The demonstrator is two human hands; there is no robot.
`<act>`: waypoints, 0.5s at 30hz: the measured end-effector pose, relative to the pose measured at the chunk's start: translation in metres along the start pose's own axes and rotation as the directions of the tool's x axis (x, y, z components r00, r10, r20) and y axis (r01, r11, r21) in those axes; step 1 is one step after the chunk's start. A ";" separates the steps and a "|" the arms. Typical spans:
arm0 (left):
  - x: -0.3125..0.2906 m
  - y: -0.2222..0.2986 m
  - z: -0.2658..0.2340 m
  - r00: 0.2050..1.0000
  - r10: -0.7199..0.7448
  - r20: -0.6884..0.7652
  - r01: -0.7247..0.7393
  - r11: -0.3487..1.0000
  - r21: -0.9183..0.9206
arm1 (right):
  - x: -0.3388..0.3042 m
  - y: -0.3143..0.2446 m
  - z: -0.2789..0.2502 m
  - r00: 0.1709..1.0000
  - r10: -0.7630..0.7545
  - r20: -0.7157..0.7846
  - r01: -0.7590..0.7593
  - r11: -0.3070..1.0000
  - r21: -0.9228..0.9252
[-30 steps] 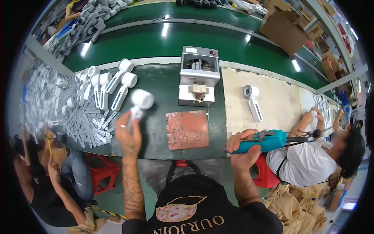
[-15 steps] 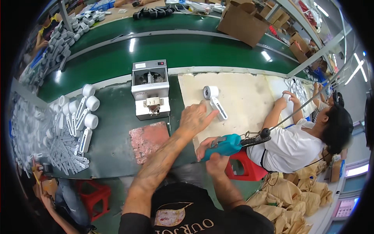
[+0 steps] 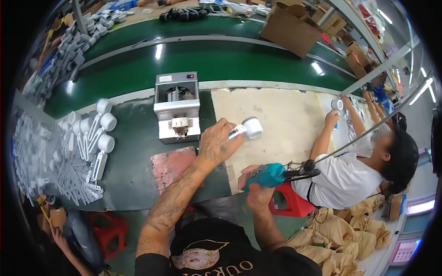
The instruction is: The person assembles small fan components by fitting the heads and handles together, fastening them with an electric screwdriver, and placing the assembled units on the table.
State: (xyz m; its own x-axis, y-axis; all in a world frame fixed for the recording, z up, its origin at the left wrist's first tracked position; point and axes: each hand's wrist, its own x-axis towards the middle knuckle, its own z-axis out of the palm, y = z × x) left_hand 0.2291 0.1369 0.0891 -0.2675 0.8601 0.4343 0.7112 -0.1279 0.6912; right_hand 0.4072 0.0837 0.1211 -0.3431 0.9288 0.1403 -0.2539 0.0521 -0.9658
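Observation:
My left hand [image 3: 219, 141] is closed on the handle of a white scoop-like device [image 3: 252, 128], its round cup pointing right above the beige mat. A dark strip runs along the handle. Nearer to my body, my right hand [image 3: 258, 195] wraps round a teal electric screwdriver [image 3: 267, 176], which lies tilted with a cable at its right end. The tip of the screwdriver is hidden. Behind my left hand stands a metal screw feeder [image 3: 177, 108] with an open top. A worn reddish pad [image 3: 171, 166] lies beside my left forearm.
Several white scoop-like devices [image 3: 105, 145] and a heap of grey handle parts [image 3: 76, 184] cover the left of the table. A green conveyor belt [image 3: 221, 62] runs behind. On the right a co-worker in a white shirt [image 3: 338, 168] sits holding a similar piece. A cardboard box [image 3: 292, 30] stands beyond.
My left hand has taken the scoop-like device off the mat and turned it so its cup points right. The right hand and screwdriver have shifted slightly. The co-worker's piece has moved up.

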 end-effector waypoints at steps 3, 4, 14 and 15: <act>-0.040 -0.001 -0.048 0.992 0.117 -0.054 -0.115 0.993 0.029 | 0.011 0.005 0.007 0.998 -0.011 0.062 0.009 1.000 0.021; -0.054 0.001 -0.065 0.996 0.091 -0.005 -0.091 0.993 0.073 | 0.015 0.006 0.009 0.996 -0.009 0.092 0.007 1.000 0.023; -0.105 -0.031 -0.136 0.991 0.017 0.132 -0.027 0.997 0.074 | 0.057 0.003 0.099 0.951 -0.128 0.280 0.053 0.964 0.260; -0.105 -0.031 -0.138 0.989 -0.013 0.151 -0.003 0.995 0.104 | 0.066 0.008 0.111 0.950 -0.165 0.264 0.099 0.964 0.249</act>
State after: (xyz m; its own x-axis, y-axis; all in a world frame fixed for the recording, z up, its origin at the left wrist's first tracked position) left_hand 0.1453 -0.0175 0.1025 -0.1757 0.9262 0.3335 0.7760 -0.0782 0.6259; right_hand 0.2826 0.1043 0.1471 -0.5230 0.7769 0.3505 -0.5033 0.0505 -0.8627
